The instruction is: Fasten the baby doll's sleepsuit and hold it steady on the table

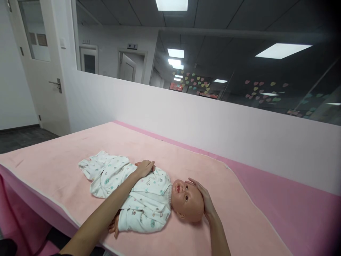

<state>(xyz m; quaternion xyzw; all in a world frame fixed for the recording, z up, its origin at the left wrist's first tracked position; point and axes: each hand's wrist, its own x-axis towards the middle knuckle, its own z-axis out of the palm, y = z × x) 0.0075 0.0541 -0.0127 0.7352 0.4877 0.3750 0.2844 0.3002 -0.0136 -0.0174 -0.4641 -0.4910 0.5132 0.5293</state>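
A baby doll [144, 199] in a white patterned outfit lies on its back, its head [190, 202] toward the right and its legs toward the left. My left forearm crosses its body. My left hand [144, 168] is closed over the doll's far hand, which shows only in small reddish-brown bits around my fingers. Against the crown of the doll's head, my right hand [204, 195] rests with fingers stretched out and slightly curved. The doll's near hand [114, 225] lies palm up by the table's front edge, partly behind my left forearm.
A pale pink mat [80, 142] covers the table, over a darker pink cloth [255, 181]. A white half-wall [170, 113] with a large window above runs along the far side. A closed door [45, 71] stands at the left.
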